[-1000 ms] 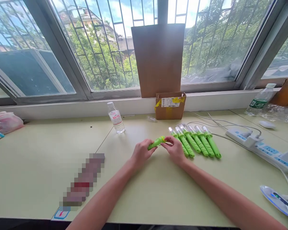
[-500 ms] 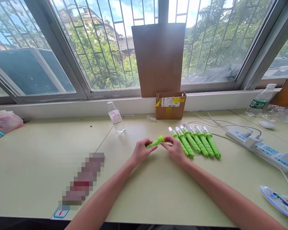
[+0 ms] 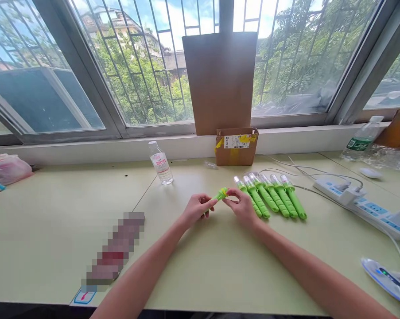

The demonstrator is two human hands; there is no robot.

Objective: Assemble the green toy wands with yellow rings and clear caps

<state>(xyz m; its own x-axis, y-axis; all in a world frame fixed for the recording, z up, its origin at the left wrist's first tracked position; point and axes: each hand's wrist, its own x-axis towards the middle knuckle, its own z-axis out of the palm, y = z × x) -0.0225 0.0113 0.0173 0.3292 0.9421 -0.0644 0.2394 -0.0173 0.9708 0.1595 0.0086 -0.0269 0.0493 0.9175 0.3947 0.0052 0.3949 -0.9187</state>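
My left hand is closed round the body of a green plastic handle with a yellow band near its right end. The handle tilts up to the right above the table. At its banded end, the thumb and fingers of my right hand are pinched together on the rim. Much of the handle is hidden by my left fingers. Just beyond my right hand lie several green sticks in a row, with spiral-ridged grips and clear caps pointing away from me.
A water bottle stands left of centre. Behind my hands is a small cardboard box against the sill, near a clear plastic piece. A white power strip, cables and an oval white device occupy the right side. A blurred-out flat object lies left.
My left fingers have shifted along the handle and curl further under it, covering more of its body. My right hand stays almost still at the banded end.
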